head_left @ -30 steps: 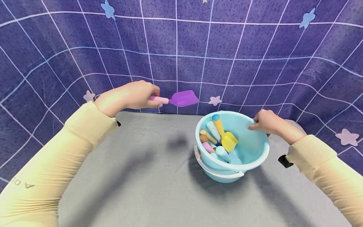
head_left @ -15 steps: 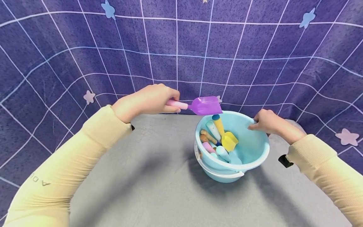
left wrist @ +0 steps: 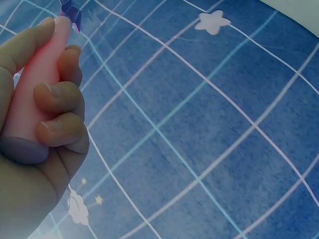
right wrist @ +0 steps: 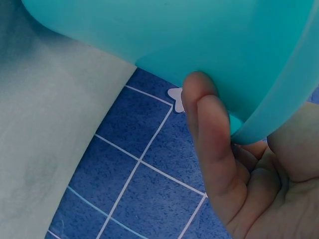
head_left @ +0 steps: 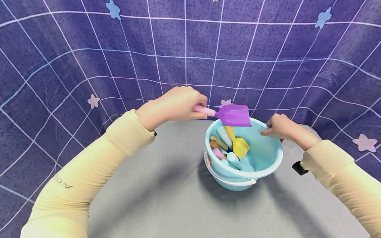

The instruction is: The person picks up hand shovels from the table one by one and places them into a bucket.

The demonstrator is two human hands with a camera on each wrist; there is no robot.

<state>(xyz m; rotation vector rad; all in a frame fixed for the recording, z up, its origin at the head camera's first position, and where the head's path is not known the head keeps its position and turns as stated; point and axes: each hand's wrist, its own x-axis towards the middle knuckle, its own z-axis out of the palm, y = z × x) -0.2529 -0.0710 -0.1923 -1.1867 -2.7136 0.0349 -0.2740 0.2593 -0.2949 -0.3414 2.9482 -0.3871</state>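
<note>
My left hand (head_left: 180, 104) grips the pink handle of a purple toy shovel (head_left: 234, 115); its blade hangs over the back left rim of a light blue bucket (head_left: 265, 155). In the left wrist view, fingers wrap the pink handle (left wrist: 37, 79), whose end is purple. On the bucket's right side, my right hand (head_left: 279, 127) pinches the rim, thumb inside; the right wrist view shows fingers (right wrist: 214, 144) against the outer wall. Inside lie a yellow shovel (head_left: 240, 147) and several handled toys, among them a light blue handle (head_left: 234, 161) and a pink one (head_left: 219, 154). Their lower parts are hidden.
The bucket tilts on a grey surface (head_left: 160, 185), its white carrying handle (head_left: 229, 181) hanging down at the front. Behind rises a purple cloth (head_left: 190, 43) with a grid and star shapes.
My left hand has carried the purple toy shovel to the right and slightly down, from left of the bucket to above its rim. The right hand and bucket stay put.
</note>
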